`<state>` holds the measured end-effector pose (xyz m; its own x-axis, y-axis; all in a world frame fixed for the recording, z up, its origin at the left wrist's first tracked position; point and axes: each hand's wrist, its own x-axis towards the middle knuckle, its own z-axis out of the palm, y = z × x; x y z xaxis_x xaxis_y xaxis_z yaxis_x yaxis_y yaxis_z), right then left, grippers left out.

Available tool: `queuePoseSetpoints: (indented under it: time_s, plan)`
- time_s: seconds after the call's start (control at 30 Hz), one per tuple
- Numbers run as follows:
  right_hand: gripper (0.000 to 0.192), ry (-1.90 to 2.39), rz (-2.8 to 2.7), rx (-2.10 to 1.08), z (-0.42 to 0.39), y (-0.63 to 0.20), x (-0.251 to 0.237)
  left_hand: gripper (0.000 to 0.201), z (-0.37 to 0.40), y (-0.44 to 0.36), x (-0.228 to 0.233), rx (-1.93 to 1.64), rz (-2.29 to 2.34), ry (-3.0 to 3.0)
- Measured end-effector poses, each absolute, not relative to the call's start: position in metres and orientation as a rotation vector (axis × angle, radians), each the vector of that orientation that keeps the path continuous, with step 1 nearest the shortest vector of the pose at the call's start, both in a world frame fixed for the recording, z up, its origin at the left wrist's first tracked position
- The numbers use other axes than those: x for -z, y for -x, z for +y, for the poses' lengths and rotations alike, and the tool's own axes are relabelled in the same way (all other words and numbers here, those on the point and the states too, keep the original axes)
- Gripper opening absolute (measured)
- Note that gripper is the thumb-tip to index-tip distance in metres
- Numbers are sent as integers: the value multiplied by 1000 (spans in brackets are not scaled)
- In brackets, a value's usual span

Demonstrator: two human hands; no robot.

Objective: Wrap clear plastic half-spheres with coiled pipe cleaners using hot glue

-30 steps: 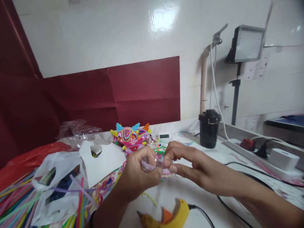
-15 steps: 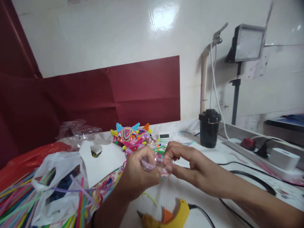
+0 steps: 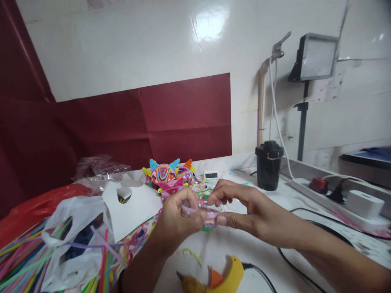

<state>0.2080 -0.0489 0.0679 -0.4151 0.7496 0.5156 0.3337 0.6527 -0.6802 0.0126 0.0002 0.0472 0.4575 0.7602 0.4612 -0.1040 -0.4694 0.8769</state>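
Far left: colored straws (image 3: 21,260) heaped by a white plastic bag (image 3: 76,228). Centre, above the table (image 3: 262,252): left hand (image 3: 177,221) curled tight, right hand (image 3: 241,207) pinched narrow; a small pink-and-clear piece (image 3: 207,213) is gripped between both. Yellow glue gun (image 3: 220,278) lies below; black jar (image 3: 269,165) stands right.

white table (image 3: 305,211), glue gun (image 3: 220,278), black jar (image 3: 269,166)

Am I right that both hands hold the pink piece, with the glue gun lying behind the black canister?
Not quite. Both hands, left and right, hold the pink piece, but the head view shows the glue gun near the front edge, well before the black canister.
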Motion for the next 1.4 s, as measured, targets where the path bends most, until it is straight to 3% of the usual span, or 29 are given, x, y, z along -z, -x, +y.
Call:
queuePoseSetpoints:
  time_s: [0.7,0.87,0.97,1.07,1.17,1.4]
  plan:
    - [8,833,-2013,-549,-48,-206,-67,21,-6,-17,-52,-1165,561,-1608]
    - [17,871,-1971,-351,-49,-205,-68,21,-5,-16,-53,-1257,632,-1565]
    - [10,901,-1980,-263,-51,-208,-69,23,-1,-13,-55,-1310,674,-1421]
    - [6,978,-2192,-346,-54,-212,-67,26,6,-9,-58,-1413,681,-1261]
    - [18,1005,-2483,-417,-56,-208,-56,26,14,-5,-60,-1501,639,-1155]
    - [11,989,-2992,-148,-51,-173,-17,28,21,4,-63,-1615,582,-1035]
